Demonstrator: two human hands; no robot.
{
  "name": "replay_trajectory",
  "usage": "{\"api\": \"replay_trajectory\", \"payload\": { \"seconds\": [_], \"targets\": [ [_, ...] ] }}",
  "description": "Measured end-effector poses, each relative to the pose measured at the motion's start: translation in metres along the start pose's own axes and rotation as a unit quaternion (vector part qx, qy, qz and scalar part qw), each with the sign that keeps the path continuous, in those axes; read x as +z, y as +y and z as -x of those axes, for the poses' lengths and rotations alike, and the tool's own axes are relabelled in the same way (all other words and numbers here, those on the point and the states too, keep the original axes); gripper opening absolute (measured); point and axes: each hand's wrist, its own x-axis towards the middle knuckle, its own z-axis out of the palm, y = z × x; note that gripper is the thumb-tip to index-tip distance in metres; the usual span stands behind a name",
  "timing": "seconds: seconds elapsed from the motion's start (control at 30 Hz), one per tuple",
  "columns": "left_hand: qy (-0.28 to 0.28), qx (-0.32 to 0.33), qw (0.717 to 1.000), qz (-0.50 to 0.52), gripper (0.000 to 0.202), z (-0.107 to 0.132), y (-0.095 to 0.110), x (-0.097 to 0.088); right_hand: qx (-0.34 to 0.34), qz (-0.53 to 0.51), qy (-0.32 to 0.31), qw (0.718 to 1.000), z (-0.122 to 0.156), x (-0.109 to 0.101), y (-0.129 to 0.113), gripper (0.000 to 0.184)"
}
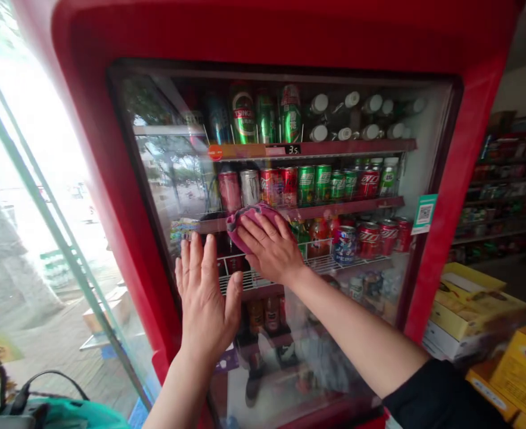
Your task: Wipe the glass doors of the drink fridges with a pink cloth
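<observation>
My right hand [271,247] presses a pinkish-purple cloth [240,229] flat against the glass door [164,196] of a red drinks fridge [263,36]. Its fingers lie over the cloth, whose upper and left edges show. Lower and to the left, my left hand [209,304] is raised with its fingers up and its thumb apart, and holds nothing. Its palm faces the glass; whether it touches, I cannot tell. Behind the glass are shelves of cans, among them green cans [306,185], red cans [370,238] and a blue can [345,244]; bottles with white caps [319,103] lie on the top shelf.
A QR code sticker [425,213] is on the door's right side. Cardboard boxes [472,304] and a yellow box [524,375] are stacked at the right, before stocked shelves [504,185]. On the left stands a glass panel with a metal frame [61,232]; a turquoise item [79,414] sits below.
</observation>
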Motion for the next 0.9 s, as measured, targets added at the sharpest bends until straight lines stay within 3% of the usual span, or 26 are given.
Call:
{"api": "replay_trajectory", "payload": {
  "seconds": [0.13,0.23,0.33,0.4,0.47,0.57,0.63,0.73,0.9],
  "targets": [
    [-0.007,0.011,1.0,-0.003,0.082,-0.003,0.009,0.009,0.04,0.046,0.025,0.998,0.039,-0.017,0.059,0.066],
    [0.002,0.013,1.0,-0.013,0.081,-0.007,0.01,0.008,0.096,0.063,0.041,0.993,0.057,-0.023,0.086,0.071],
    [0.017,0.004,1.0,-0.026,0.08,-0.011,0.008,0.004,0.197,0.063,0.076,0.975,0.053,-0.016,0.075,0.077],
    [0.027,-0.003,0.999,-0.031,0.079,-0.015,0.009,0.004,0.267,0.054,0.095,0.957,0.038,-0.008,0.048,0.08],
    [0.028,-0.003,0.999,-0.034,0.079,-0.018,0.011,0.006,0.286,0.038,0.091,0.953,0.02,0.002,0.016,0.08],
    [0.018,-0.002,0.999,-0.038,0.08,-0.023,0.018,0.011,0.192,0.001,0.043,0.98,-0.001,0.011,-0.02,0.072],
    [0.012,-0.003,0.999,-0.039,0.08,-0.026,0.023,0.016,0.118,-0.018,0.009,0.993,-0.007,0.012,-0.028,0.067],
    [0.008,0.0,0.999,-0.034,0.081,-0.031,0.034,0.026,0.044,-0.033,-0.036,0.998,-0.007,0.004,-0.016,0.067],
    [0.0,0.005,1.0,-0.024,0.081,-0.036,0.057,0.044,-0.027,-0.041,-0.067,0.997,0.009,-0.018,0.03,0.069]
  ]
}}
